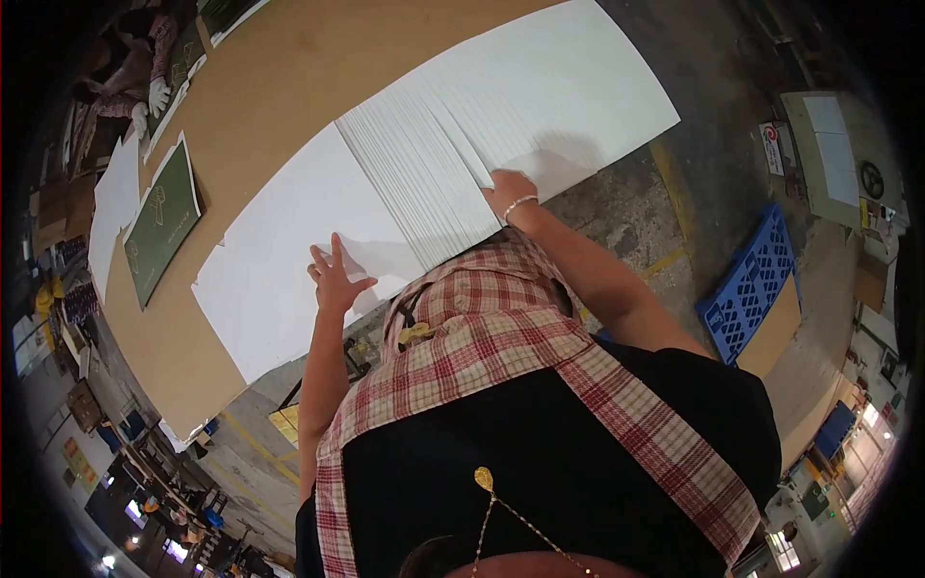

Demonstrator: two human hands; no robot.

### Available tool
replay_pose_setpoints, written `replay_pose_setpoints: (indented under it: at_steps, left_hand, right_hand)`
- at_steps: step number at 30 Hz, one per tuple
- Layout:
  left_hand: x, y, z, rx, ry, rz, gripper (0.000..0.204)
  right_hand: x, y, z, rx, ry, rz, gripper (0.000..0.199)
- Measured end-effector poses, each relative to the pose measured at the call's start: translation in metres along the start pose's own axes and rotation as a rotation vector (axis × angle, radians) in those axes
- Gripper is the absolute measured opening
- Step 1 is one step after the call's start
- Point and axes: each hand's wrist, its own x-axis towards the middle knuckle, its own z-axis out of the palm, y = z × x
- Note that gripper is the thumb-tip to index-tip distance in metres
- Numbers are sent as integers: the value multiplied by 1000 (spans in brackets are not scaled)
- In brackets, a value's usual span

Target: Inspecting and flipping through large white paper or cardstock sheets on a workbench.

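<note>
Large white sheets (275,226) lie fanned out across the table in front of me, their edges overlapping in a band of narrow steps (414,169). My left hand (337,281) rests over the left-hand white area, fingers spread and holding nothing. At the right end of the stepped band, my right hand (511,196) has its fingers curled around the near edge of a white sheet (593,91). A beaded bracelet circles that wrist. The undersides of the right fingers are hidden, and one sheet edge beside them stands slightly apart from the others.
The brown tabletop (289,72) extends beyond the sheets. Green printed boards (166,226) lie at the left. Across the table, a co-worker's white-gloved hand (159,96) is near more boards. A blue plastic pallet (756,289) stands on the floor at right.
</note>
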Motion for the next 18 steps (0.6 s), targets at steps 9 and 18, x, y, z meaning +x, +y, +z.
replay_pose_setpoints:
  at_steps: [9,18]
  left_hand:
    - [1,-2,3,-20,-11,0,124]
    - [-2,0,2,-31,-7,5,123]
  right_hand:
    - [-4,10,-5,377,243,26,26]
    - [17,30,3,243,-8,-64,35]
